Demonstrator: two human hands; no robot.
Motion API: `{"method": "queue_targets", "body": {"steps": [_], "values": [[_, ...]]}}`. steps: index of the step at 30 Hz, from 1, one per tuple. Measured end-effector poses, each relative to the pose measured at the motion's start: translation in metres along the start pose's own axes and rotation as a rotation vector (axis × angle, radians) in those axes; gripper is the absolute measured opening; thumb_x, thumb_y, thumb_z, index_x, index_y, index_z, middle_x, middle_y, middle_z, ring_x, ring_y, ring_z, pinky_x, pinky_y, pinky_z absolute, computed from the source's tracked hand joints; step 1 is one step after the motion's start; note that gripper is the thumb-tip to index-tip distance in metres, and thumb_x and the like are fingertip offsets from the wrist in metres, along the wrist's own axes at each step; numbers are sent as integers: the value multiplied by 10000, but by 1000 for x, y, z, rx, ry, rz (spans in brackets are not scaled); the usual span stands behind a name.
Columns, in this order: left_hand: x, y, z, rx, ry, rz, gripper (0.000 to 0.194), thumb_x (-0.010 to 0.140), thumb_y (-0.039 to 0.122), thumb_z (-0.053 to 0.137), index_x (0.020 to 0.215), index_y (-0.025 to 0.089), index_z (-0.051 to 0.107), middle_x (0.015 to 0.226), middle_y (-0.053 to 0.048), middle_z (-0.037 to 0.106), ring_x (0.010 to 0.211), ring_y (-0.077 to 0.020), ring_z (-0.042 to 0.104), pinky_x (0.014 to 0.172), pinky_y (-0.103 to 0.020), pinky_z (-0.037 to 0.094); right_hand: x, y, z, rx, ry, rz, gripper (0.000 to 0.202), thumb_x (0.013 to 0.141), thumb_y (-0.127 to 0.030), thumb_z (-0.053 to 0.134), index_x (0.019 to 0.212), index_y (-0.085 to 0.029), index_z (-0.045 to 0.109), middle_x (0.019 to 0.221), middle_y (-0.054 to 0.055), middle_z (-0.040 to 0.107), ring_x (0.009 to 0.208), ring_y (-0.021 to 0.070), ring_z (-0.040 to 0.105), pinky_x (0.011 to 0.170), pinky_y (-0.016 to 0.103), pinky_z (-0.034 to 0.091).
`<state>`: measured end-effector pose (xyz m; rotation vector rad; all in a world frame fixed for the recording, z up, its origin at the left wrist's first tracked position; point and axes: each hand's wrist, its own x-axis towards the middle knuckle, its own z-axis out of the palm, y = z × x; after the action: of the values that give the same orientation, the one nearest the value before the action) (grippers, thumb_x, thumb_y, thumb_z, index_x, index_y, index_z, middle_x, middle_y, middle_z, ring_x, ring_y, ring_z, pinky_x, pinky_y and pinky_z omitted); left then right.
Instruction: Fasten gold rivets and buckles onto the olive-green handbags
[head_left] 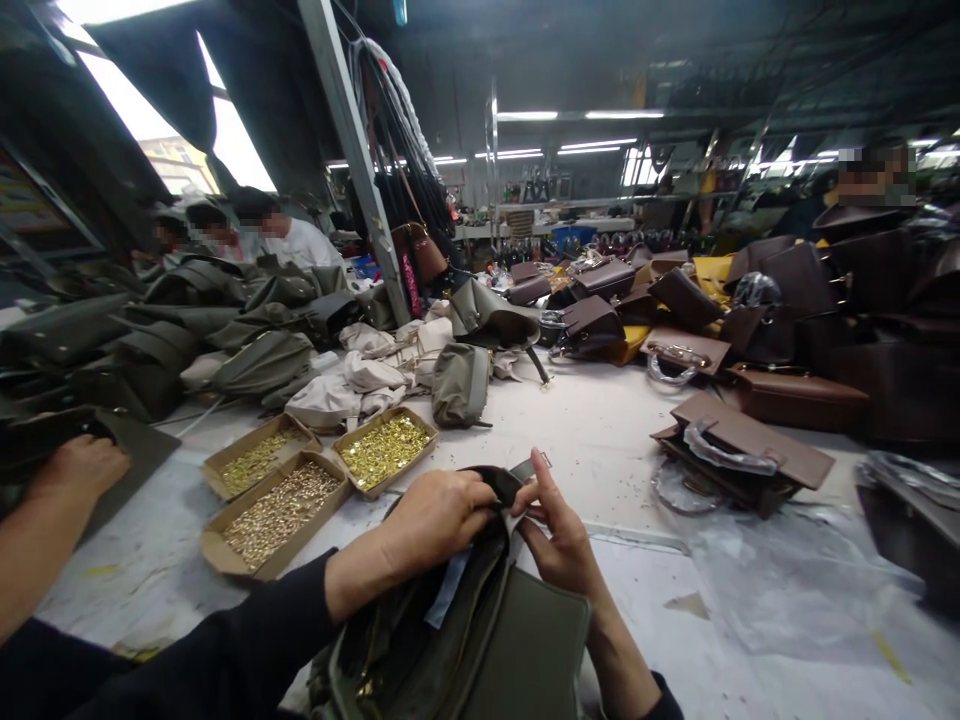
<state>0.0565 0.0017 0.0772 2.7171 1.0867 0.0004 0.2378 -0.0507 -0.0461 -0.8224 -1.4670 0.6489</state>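
An olive-green handbag (517, 640) stands open in front of me, its flap folded out to the right. My left hand (435, 520) is closed on the bag's far upper edge, its fingertips partly hidden inside the rim. At the same corner, my right hand (556, 530) pinches the edge between thumb and fingers, with the index finger pointing up. Just beyond the fingers, a short strap end with a small metal buckle (546, 460) sticks out. Inside the bag show a dark lining, a zipper and a pale blue strip (448, 588).
Cardboard trays of small gold metal fittings (281, 512) lie to the left. At far left, a co-worker's hand (79, 468) is at another green bag. Green bags (262, 362) pile up behind; brown handbags (750, 450) and clear plastic (795, 580) lie at the right. A metal post (360, 150) rises behind.
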Motion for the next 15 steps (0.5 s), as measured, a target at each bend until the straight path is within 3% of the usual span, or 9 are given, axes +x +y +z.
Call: {"method": "queue_targets", "body": {"steps": [3, 6, 8, 11, 15], "values": [[-11, -3, -1, -81, 120, 114, 185, 977, 210, 545, 983, 223, 729, 1016, -36, 718, 935, -209, 667, 814, -313, 501, 0, 1, 0, 44, -2, 11, 766, 929, -77, 504, 1607, -347, 269, 940, 7, 538, 900, 146, 583, 907, 316, 589], [-21, -4, 0, -128, 294, 152, 125, 958, 184, 565, 931, 200, 685, 1085, -61, 671, 1076, -241, 600, 968, -381, 481, -1, 3, 4, 109, -32, 21, 757, 923, -82, 526, 1591, -362, 306, 950, 3, 529, 894, 141, 576, 907, 312, 583], [-27, -4, 4, -153, 369, 124, 88, 926, 144, 583, 915, 193, 656, 1235, -83, 622, 1215, -267, 548, 1071, -429, 448, 0, 6, 9, 162, -44, 48, 744, 915, -86, 542, 1575, -365, 341, 949, 1, 530, 887, 138, 577, 906, 311, 579], [-30, -5, 14, -203, 385, -8, 105, 925, 111, 553, 932, 177, 634, 1443, -117, 526, 1323, -276, 519, 1112, -444, 453, 4, 14, 17, 239, -69, 84, 726, 882, -97, 582, 1542, -344, 406, 930, 5, 543, 869, 146, 579, 880, 309, 575], [-27, -16, 30, -228, 435, -77, 98, 927, 120, 569, 971, 174, 639, 1326, -98, 654, 1231, -272, 608, 1070, -464, 483, 15, 27, 29, 378, -83, 180, 640, 804, -136, 681, 1404, -327, 565, 870, -2, 568, 818, 160, 583, 768, 268, 559]]}}
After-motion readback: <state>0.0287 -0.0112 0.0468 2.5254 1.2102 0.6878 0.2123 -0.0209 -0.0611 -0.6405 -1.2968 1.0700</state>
